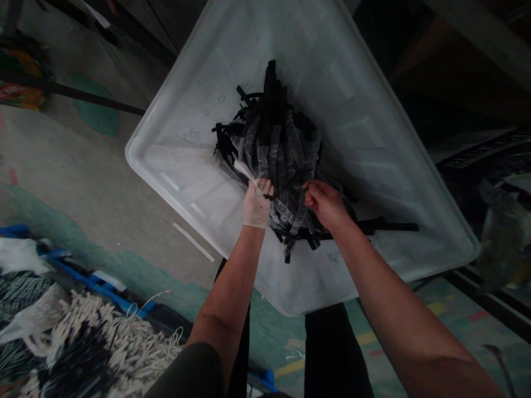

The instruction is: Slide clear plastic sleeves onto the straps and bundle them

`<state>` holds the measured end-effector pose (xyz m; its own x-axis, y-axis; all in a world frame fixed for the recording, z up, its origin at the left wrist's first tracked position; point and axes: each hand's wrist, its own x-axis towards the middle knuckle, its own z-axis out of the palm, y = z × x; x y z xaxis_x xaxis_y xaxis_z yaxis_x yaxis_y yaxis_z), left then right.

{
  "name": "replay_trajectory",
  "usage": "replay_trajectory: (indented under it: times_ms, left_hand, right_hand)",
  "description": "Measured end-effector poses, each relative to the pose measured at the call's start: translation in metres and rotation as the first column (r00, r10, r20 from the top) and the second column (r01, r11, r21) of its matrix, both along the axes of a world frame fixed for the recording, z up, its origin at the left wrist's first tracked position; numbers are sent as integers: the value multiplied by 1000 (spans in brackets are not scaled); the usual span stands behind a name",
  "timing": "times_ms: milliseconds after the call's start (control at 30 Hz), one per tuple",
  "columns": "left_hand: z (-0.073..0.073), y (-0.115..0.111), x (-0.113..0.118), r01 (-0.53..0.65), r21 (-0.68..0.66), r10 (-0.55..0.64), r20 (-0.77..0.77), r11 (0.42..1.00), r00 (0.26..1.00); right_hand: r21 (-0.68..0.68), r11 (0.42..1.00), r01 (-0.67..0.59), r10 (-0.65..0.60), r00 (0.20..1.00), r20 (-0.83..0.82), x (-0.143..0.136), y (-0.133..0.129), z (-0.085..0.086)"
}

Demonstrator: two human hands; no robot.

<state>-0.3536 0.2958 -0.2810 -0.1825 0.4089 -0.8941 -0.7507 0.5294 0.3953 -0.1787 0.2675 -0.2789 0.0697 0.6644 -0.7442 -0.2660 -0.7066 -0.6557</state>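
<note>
The gloved left hand point(257, 204), palm up, grasps a white strip point(244, 168) in its curled fingers. The bare right hand point(327, 204) bends its fingers over the wrapped black strips point(276, 143) heaped inside the white bin point(174, 132); whether they grip any, one cannot tell.

Tub walls point(352, 121) surround the black strips point(282, 160), leaving access from above.

Grey floor point(141, 210) | green patches point(97, 122) | yellow stripes point(367, 337) | red marks point(12, 176) | dim light
</note>
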Motion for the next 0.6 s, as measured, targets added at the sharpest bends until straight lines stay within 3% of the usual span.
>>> replay_trajectory:
  times_ms: [67, 133, 167, 233, 300, 367, 467, 600]
  left_hand:
    - [-1, 3, -16, -108, -5, 108, -78, 994, 991]
    - [1, 4, -29, -149, -2, 147, -124, 989, 981]
    - [2, 4, -32, -142, 4, 141, -137, 990, 980]
    - [3, 2, -30, -101, 18, 103, -150, 995, 983]
    - [3, -2, -20, -71, 24, 74, -131, 997, 989]
    - [2, -7, -7, -59, 31, 62, -93, 998, 994]
    - [0, -14, 14, -20, 14, 21, -73, 1000, 997]
    - [-2, -17, 23, 35, -27, -37, -62, 999, 997]
  right_hand:
    - [36, 990, 138, -138, 990, 4, 17, 2, 4]
    - [63, 981, 182, -185, 981, 57, 32, 2, 6]
    - [54, 990, 133, -137, 986, 90, 35, 2, 7]
    - [-5, 994, -106, 106, 986, 127, 32, -1, 6]
    - [-56, 924, -379, 383, 917, 112, 19, -4, 3]
    - [-48, 870, -490, 492, 866, 87, 3, -4, -2]
    - [9, 897, -441, 441, 897, 37, -16, 0, -11]
    - [1, 966, -259, 259, 966, 16, -24, 6, -15]
